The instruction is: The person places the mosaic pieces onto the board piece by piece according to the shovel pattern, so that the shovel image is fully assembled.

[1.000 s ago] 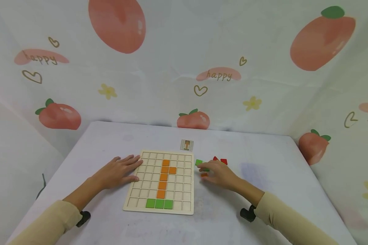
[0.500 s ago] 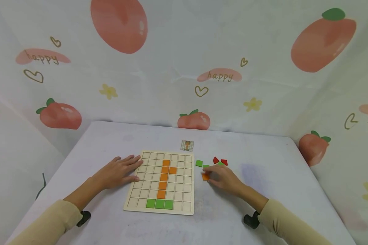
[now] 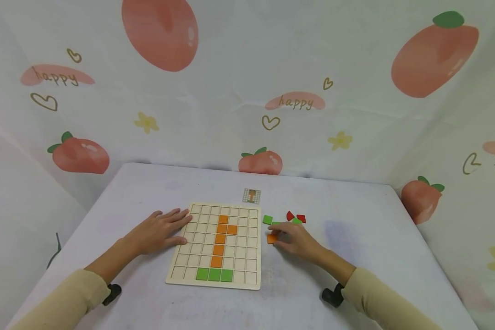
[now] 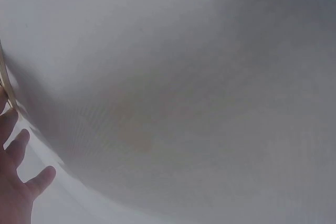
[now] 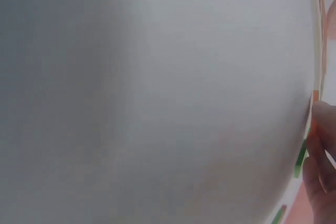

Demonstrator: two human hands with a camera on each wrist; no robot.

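A pale wooden grid board lies on the table, bearing a column of orange square tiles and a row of green tiles. My left hand rests with spread fingers across the board's left edge; in the left wrist view only part of that hand shows. Just right of the board, my right hand pinches a loose orange square tile between thumb and fingers, low over the table. The right wrist view catches the fingers at its border, with orange between them.
Behind the right hand lie loose green tiles and two red pieces, one of them wedge-shaped. A small pattern card lies beyond the board. A printed cloth backdrop rises behind the table.
My right hand has come down to the orange tile and taken hold of it, shifting it slightly left toward the board. The left hand and the board stay where they were.
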